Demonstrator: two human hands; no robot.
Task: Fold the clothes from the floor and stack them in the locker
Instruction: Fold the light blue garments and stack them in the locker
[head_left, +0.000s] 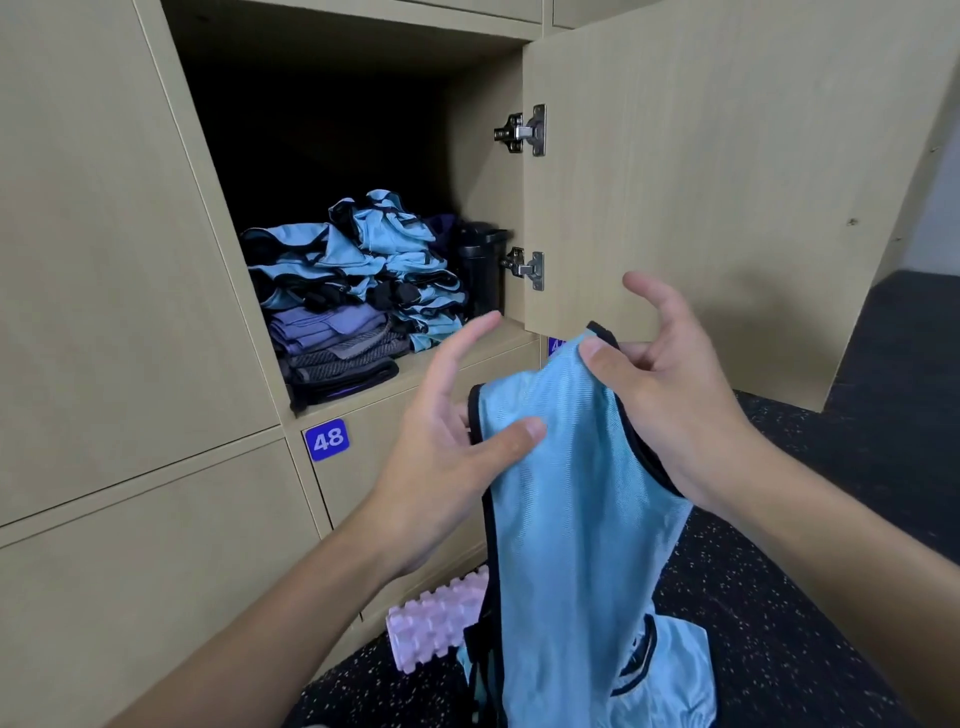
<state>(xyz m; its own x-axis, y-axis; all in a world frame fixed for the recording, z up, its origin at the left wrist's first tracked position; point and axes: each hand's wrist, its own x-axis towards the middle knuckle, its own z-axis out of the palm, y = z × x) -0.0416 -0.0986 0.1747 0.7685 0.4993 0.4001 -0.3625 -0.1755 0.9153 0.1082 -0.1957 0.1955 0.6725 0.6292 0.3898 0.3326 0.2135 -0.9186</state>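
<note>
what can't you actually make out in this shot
All in the head view:
- Back of the locker: deep shadow hides it.
- Dark container beside the folded stacks: too dark to tell what it is.
- Number label under the open door: the blue bib covers most of it.
- Bib's lower end: cut off by the bottom edge.
- Pink roller: its right end is hidden behind the bib.

We hold vest (571, 519) before locker (415, 369); clothes stacks (353, 291) inside, perhaps bottle (480, 270) right of them; roller (436, 618) on floor (779, 623) below.
</note>
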